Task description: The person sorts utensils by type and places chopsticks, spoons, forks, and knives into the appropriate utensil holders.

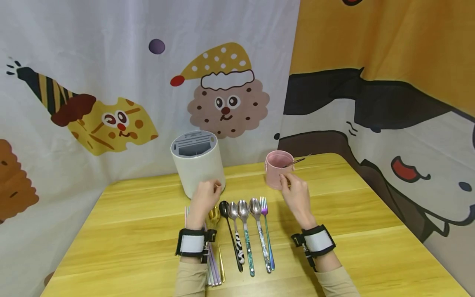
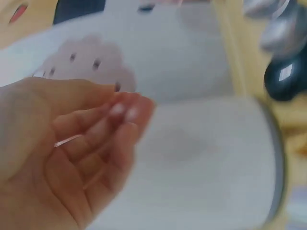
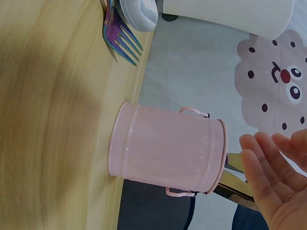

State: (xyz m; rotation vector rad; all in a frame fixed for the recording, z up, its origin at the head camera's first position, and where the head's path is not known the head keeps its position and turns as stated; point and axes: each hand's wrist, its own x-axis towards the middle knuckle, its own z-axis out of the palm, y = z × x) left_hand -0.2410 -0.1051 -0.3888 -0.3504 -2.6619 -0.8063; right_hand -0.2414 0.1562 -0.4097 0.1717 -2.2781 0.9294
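My left hand (image 1: 205,198) hovers at the foot of a white cylindrical cutlery holder (image 1: 196,165), fingers relaxed and holding nothing; the left wrist view shows its bare palm (image 2: 81,158) close to the holder's wall (image 2: 201,167). To the right, a pink metal cup (image 1: 276,168) has a thin metal utensil (image 1: 297,161) leaning out of it. Just in front of that cup (image 3: 168,153) is my right hand (image 1: 295,194), with straight fingers (image 3: 268,167) apart from the rim. Between my hands lies a row of cutlery: a black spoon (image 1: 224,208), silver spoons (image 1: 243,208) and an iridescent fork (image 1: 264,206).
A gold spoon (image 1: 214,213) and several long thin sticks (image 1: 212,264) lie partly under my left wrist. The yellow wooden table (image 1: 130,231) is walled by cartoon-printed cloth at the back and right. The fork's tines (image 3: 122,38) point toward the pink cup.
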